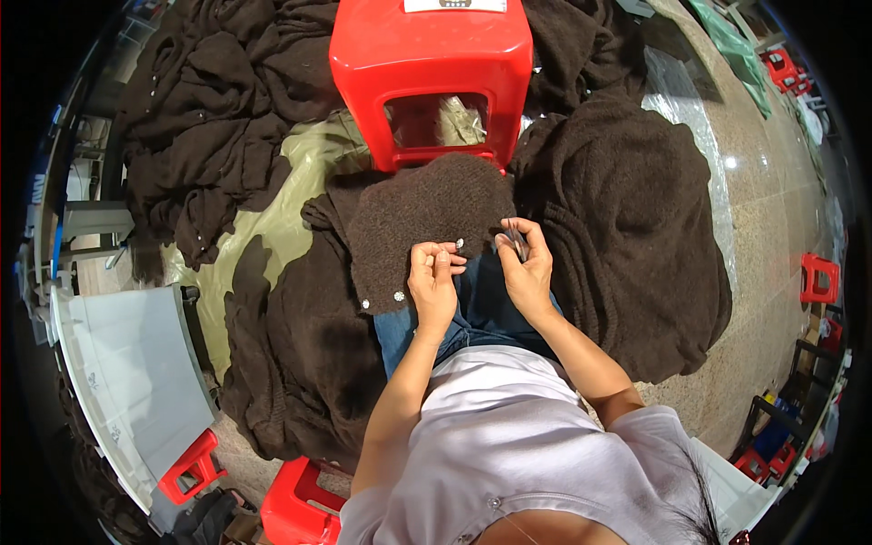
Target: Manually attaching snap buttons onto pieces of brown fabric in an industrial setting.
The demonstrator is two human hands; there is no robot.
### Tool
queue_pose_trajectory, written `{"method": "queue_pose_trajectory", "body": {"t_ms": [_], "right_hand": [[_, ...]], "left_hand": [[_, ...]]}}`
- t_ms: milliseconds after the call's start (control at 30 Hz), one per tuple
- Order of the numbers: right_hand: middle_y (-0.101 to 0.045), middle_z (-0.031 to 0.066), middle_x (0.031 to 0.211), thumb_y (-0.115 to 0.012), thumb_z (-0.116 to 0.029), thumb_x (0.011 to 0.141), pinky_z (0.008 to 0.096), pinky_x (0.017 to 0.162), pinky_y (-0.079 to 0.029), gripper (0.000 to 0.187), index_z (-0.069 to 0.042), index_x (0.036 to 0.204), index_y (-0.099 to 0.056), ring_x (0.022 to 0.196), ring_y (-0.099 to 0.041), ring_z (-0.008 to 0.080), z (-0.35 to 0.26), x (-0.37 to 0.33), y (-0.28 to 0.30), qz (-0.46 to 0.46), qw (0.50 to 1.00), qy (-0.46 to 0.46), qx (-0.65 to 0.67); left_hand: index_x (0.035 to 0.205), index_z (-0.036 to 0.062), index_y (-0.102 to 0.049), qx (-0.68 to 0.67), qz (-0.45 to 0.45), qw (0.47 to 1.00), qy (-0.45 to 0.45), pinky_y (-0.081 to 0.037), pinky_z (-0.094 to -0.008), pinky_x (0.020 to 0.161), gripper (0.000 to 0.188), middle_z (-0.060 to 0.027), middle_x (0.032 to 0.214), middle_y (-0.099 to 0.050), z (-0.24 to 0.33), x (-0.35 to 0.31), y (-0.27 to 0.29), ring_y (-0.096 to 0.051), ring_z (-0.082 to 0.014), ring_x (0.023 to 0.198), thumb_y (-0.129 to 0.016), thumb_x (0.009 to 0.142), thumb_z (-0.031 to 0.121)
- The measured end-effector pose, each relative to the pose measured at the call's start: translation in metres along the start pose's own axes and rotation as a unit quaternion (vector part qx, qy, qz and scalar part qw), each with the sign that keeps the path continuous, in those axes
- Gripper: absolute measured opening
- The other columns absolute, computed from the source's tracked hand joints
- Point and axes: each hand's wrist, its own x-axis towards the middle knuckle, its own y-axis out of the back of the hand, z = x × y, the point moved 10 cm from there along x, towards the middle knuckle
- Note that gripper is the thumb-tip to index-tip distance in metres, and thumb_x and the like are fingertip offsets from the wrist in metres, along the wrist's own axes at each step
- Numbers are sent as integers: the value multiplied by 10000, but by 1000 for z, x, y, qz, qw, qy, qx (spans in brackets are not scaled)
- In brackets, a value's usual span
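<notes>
A dark brown knit garment lies over my lap, its edge set with several shiny, stone-like buttons. My left hand is closed, thumb and fingers pinched at the garment's near edge, just below another shiny button. To the right, my right hand curls around a small pair of metal thread snips, partly hidden by the fingers. The snips are beside the garment's right edge; whether they touch it I cannot tell.
Right in front stands a red plastic stool. Piles of brown knitwear lie at the right, far left and near left, partly on yellowish plastic sheeting. A white panel and smaller red stools are at the lower left.
</notes>
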Motion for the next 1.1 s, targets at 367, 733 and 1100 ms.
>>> {"method": "queue_pose_trajectory", "body": {"t_ms": [367,733,1100], "right_hand": [[-718,142,968,-637,-101,862,309,753,-528,215,-52,1057,-712,838,-707,242,-7,19,-42,-216,964,58,-146],[-701,152,780,-687,-263,817,385,667,-524,215,-90,927,-751,719,-691,309,1,35,-52,-239,927,38,-286],[-726,93,865,-693,-115,836,286,709,-519,193,1,989,-710,763,-640,94,7,38,-53,-286,939,54,-182]], "left_hand": [[1017,10,-451,-24,-21,999,13,-566,-287,739,129,-162,1027,-619,0,-2,0,-653,-183,823,-452,1036,137],[743,-16,-562,189,-140,960,-153,-470,-247,673,202,-93,881,-623,44,-25,-14,-582,-127,752,-615,919,68],[882,-8,-694,302,24,945,-122,-410,-214,535,59,-30,830,-612,40,1,-11,-539,-69,597,-720,842,27]]}}
